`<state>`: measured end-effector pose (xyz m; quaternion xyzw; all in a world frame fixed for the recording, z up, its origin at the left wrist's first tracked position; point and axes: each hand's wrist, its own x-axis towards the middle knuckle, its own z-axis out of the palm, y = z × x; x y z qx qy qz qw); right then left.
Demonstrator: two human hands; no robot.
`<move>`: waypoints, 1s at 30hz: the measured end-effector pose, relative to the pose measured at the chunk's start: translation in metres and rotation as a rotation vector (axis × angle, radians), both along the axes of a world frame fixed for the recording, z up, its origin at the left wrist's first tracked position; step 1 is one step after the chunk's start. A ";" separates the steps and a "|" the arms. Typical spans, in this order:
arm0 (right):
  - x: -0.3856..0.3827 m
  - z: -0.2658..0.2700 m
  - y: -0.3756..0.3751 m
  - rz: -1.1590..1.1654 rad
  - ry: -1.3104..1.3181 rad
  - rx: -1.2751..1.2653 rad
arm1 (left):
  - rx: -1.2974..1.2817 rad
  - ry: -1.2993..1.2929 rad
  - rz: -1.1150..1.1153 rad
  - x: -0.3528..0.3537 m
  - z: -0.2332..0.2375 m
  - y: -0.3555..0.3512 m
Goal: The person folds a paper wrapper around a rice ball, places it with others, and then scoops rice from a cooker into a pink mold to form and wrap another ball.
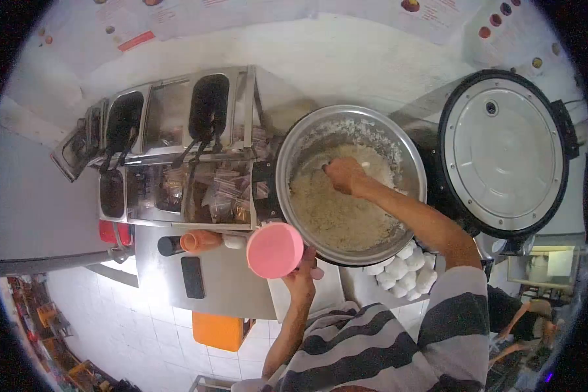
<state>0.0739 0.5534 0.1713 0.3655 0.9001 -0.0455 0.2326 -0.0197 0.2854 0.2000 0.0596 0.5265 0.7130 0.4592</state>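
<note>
My left hand (300,279) is closed round the handle of a pink plastic cup (274,251), which it holds beside the near left rim of a big metal pot (285,204). Inside the pot is cooked rice (346,225), with more grains stuck to the far wall. My right hand (346,176) reaches over the rim into the pot, its fingers curled just above the rice. A small dark end shows by those fingers, but I cannot make out what they hold.
A round cooker lid (506,157) stands raised at the right. White round bundles (408,269) lie near the pot. At the left are metal food bins (206,111), packets (225,196), an orange bottle (201,241) and a phone (193,277). Another person (526,320) is at lower right.
</note>
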 end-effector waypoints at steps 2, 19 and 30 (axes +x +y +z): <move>-0.001 0.001 -0.012 -0.007 0.062 -0.087 | 0.004 0.086 0.012 0.002 0.007 -0.001; -0.021 -0.017 -0.075 0.190 0.211 -0.289 | 0.019 0.000 0.018 0.001 -0.005 -0.001; 0.051 0.011 -0.066 -0.290 0.196 -0.333 | -0.031 -0.057 0.045 0.005 -0.010 -0.004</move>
